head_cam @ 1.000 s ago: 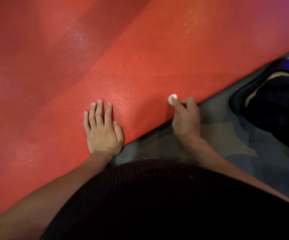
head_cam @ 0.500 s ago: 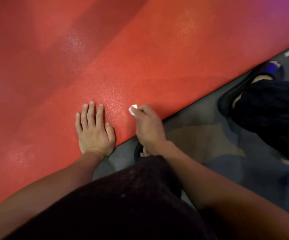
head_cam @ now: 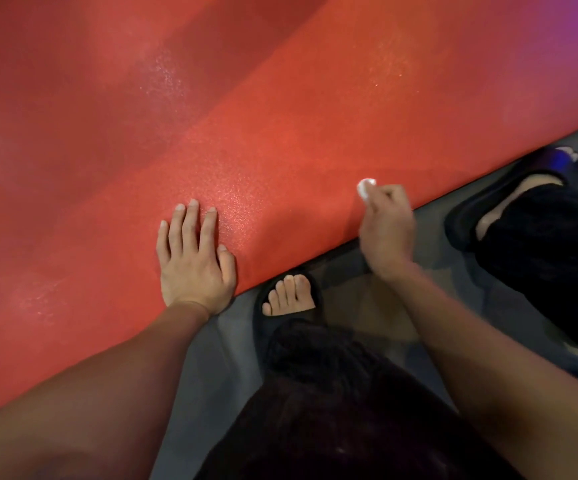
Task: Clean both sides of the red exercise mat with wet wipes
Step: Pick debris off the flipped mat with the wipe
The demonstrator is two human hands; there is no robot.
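I logged the textured red foam exercise mat (head_cam: 280,116) spread across the grey floor (head_cam: 225,344), filling the view from 9 to 2 o'clock. Left hand (head_cam: 194,258) lay flat, fingers straight, pressing its near edge. Right hand (head_cam: 386,230), at 3 o'clock of it, pinched a small wadded white wet wipe (head_cam: 364,188) against the mat. Glistening patches suggested this face was partly wiped; I judged the underside not yet done.
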